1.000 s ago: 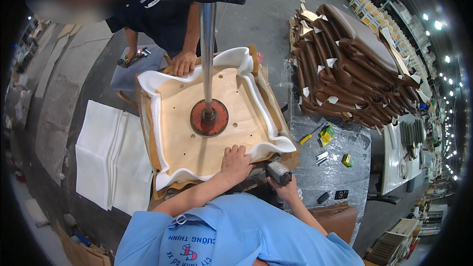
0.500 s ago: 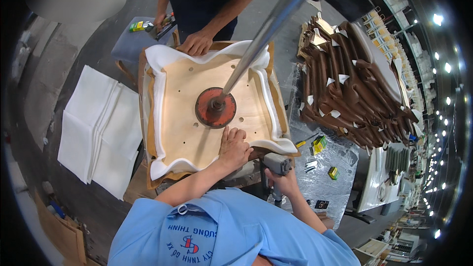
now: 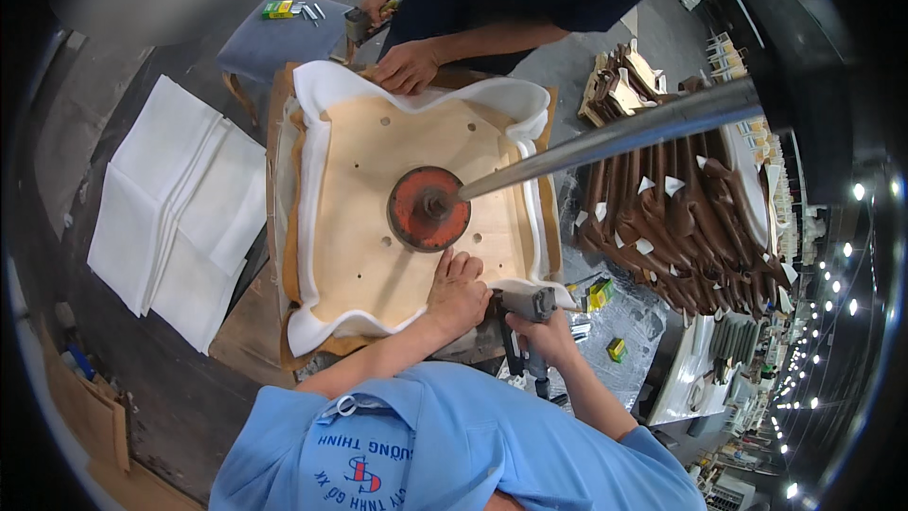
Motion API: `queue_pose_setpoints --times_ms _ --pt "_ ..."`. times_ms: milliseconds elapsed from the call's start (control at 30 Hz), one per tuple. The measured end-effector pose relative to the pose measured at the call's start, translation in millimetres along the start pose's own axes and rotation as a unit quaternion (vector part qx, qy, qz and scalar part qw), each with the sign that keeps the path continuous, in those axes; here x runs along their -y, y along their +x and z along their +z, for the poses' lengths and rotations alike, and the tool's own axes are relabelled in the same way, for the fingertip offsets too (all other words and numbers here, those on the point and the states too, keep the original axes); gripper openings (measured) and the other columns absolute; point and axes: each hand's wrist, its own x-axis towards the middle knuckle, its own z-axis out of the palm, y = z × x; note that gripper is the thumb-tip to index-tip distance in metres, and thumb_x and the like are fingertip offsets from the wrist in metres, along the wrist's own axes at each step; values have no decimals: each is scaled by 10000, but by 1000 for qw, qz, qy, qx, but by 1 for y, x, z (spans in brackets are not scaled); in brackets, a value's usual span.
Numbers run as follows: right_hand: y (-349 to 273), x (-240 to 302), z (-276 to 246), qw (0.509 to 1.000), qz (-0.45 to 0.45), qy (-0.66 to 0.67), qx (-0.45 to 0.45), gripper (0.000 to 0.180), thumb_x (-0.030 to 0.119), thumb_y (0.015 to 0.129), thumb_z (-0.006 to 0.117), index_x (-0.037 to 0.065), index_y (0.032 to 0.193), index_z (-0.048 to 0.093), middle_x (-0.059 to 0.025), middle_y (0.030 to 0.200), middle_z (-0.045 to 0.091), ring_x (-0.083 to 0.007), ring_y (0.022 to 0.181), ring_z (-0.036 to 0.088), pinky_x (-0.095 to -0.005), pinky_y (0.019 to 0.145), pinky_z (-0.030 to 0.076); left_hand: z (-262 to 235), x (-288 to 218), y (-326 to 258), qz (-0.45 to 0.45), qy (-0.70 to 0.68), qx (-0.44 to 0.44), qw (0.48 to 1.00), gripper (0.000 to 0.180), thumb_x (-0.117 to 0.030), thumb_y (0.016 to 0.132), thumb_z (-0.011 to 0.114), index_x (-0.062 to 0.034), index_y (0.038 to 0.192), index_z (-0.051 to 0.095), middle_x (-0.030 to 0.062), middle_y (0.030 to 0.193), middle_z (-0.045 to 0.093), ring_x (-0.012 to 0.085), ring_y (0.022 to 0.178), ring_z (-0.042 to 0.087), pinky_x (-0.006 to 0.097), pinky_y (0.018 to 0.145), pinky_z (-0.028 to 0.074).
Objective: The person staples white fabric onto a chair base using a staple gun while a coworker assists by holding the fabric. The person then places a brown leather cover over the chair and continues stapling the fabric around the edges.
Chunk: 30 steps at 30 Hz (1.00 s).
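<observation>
Left hand: flat, fingers spread, pressing white padding onto the wooden seat board, frame centre.
Right hand: fingers closed around staple gun.
Progress: padding wrapped over the edges; near edge apparently unfinished.

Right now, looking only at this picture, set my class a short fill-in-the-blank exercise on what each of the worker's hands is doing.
1. The left hand presses flat on the ____ seat board.
2. The right hand grips a ____ staple gun at the board's near edge.
3. A round ____ press disc sits at the board's centre.
4. White ____ wraps the board's edges.

Missing words: wooden; grey; red; padding
</observation>
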Motion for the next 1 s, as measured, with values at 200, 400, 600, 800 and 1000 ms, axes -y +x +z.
queue_pose_setpoints --times_ms 200,400,600,800,1000 --pt "0 15 4 999 4 -42 -12 256 145 960 833 -11 1157 782 -36 801 721 -143 550 640 -341 508 489 -2 -1 2 -6 2 7 1000 267 -288 956 775 -31 938 841 81 1259 608 315 1384 480 589 1361 192" --pt "-1 17 5 998 22 -59 -11 288 166 957 855 -2 1179 779 -45 828 737 -140 562 644 -332 517 511 -11 0 -9 12 13 36 999 239 -279 944 776 -52 1000 825 90 1335 581 310 1436 462 601 1376 173" --pt "-4 10 12 999 -22 -41 -22 264 137 967 829 -6 1183 778 -20 766 699 -133 552 622 -331 513 481 -12 1 -8 -6 -31 30 999 202 -254 932 776 -68 994 826 83 1329 581 306 1432 465 597 1375 170" --pt "-4 10 13 998 -23 -54 -18 270 129 967 828 -10 1191 774 -20 765 696 -126 556 621 -326 512 479 -10 2 -7 -14 -43 19 999 201 -238 928 771 -48 973 821 78 1300 583 300 1413 476 591 1364 181" --pt "-1 15 11 998 -14 -61 -14 259 131 967 827 -12 1176 777 -19 768 697 -121 559 624 -323 512 480 -10 1 -5 -13 -43 2 999 192 -234 923 773 -51 953 821 73 1301 588 293 1408 484 582 1363 177"
